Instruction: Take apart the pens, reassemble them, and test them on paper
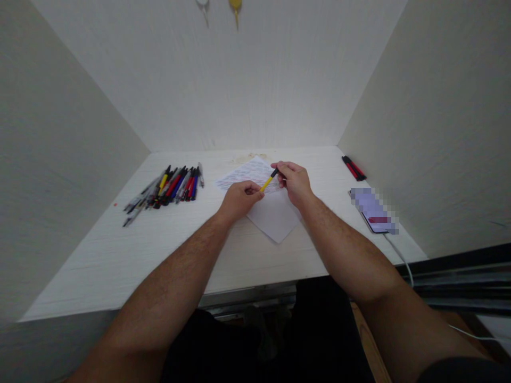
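Note:
Above a sheet of paper, a yellow pen with a black end (267, 183) is held between my two hands. My left hand (241, 199) pinches its yellow lower end. The fingers of my right hand (293, 180) close around the black upper end, so the pen slants up to the right. Beneath them lies the white paper (275, 221), turned cornerwise on the table. Its far half is covered with scribbled lines, while the near half is blank. My hands and forearms hide parts of its side edges.
A pile of pens (175, 183) in several colours lies at the left. Two or more red and black pens (354, 168) rest by the right wall, behind a phone (371, 210) with a white cable (401, 254). Partition walls enclose the white table (167, 255) on three sides.

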